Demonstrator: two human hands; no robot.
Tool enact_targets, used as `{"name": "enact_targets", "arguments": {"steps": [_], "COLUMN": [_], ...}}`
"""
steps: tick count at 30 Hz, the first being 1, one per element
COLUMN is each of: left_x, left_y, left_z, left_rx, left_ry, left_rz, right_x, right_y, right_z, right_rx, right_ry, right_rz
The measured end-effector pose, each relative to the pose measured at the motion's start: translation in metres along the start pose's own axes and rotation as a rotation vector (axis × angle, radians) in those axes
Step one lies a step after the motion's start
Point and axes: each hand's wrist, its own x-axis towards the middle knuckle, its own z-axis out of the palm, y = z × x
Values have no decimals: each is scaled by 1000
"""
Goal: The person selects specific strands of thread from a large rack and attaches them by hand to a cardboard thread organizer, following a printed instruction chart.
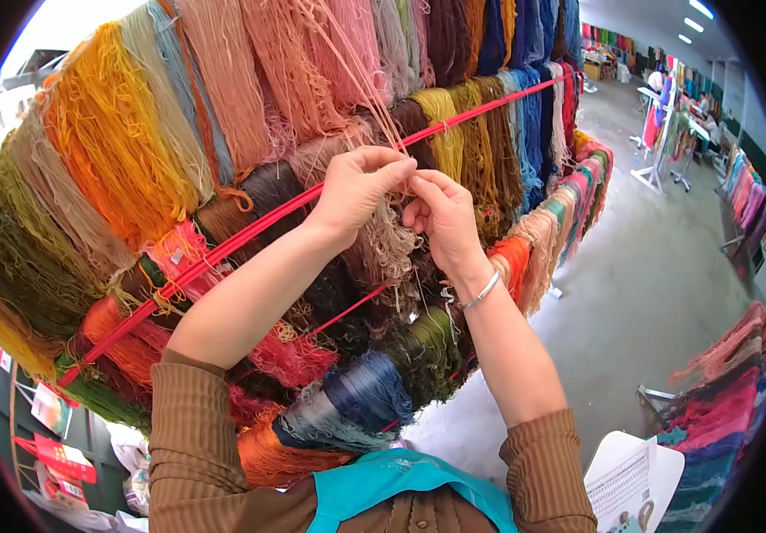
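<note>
Head view: both hands are raised in front of a long rack of hanging yarn skeins (223, 115), which runs from the lower left to the upper right of the frame. The left hand (361, 191) is closed in a pinch, thumb and fingers (398, 169) pressed together on a few thin pale pink strands (361, 84) that descend from the pink skeins above. The right hand (440, 213) is just beside it, fingertips curled inward and touching the same strands at the point where the two hands meet; whether it grips them firmly or only guides them cannot be told. A silver bracelet (482, 291) sits on the right wrist. Both forearms are bare, with brown ribbed sleeves (192, 444) pushed up near the elbows, and a teal apron (400, 484) shows at the bottom edge. A red rail (250, 233) crosses the rack diagonally, passing directly behind the left wrist. Orange and yellow skeins hang at the upper left, olive green at the far left, dark brown and beige directly behind the hands, and blue-grey, dark green and red bundles below the forearms. A second rack of pink and red yarn (725, 391) stands at the lower right, well apart across a grey concrete floor (640, 266). A white printed sheet (631, 480) lies near the right elbow.
</note>
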Motion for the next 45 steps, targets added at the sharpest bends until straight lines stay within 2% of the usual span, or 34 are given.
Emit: {"name": "enact_targets", "arguments": {"steps": [3,5,6,9,12,13,14,15,17,19,20,21,23,24,26,30,32,34,36,38,39,41,42,43,44,45], "left_x": [2,3,5,13,31,32,37,40,40,39,36,34,30,25,11,23,46,72,95,117,105,143,130,140,150,139], "left_y": [-3,-1,-1,8,43,61,69,77,83,83,78,76,74,80,106,124,122,126,133,161,183,190,206,205,204,215], "left_z": [1,-7,-13,-32,-65,-74,-89,-102,-118,-124,-124,-124,-125,-118,-89,-58,-48,-50,-55,-60,-47,-93,-82,-99,-116,-87], "left_rx": [81,386,386,732,1416,1702,1834,1965,2029,2211,2274,2318,2387,2390,2303,2004,1806,1832,1925,1890,2214,2038,2228,1869,1554,1968], "left_ry": [51,56,55,114,415,525,581,639,670,525,427,339,181,184,-3,509,597,701,619,429,491,529,566,442,223,380], "left_rz": [99,307,308,375,890,1043,1064,1081,1052,936,817,803,742,742,388,965,1142,1247,1168,1130,632,1057,591,1035,1418,958], "right_x": [-1,-2,-2,0,4,7,9,8,8,6,5,5,6,7,7,5,3,1,-3,-7,-9,-13,-16,-20,-24,-28], "right_y": [-3,-7,-8,-12,-17,-14,-11,-15,-14,-15,-15,-15,-16,-16,-18,-15,-14,-13,-12,-14,-13,-10,-8,-6,-4,1], "right_z": [1,2,1,-3,-4,-12,-19,-15,-19,-19,-22,-25,-29,-30,-33,-33,-30,-27,-24,-21,-22,-26,-29,-29,-30,-34], "right_rx": [6,-19,-20,-35,292,349,405,372,332,305,279,253,253,262,269,253,233,212,200,184,173,153,142,122,102,97], "right_ry": [25,62,62,84,165,87,8,44,15,51,45,39,27,28,27,17,19,22,12,9,6,-1,4,24,46,42], "right_rz": [3,5,4,-25,21,31,41,70,58,49,40,29,20,11,3,3,14,26,25,41,43,54,71,86,101,108]}}
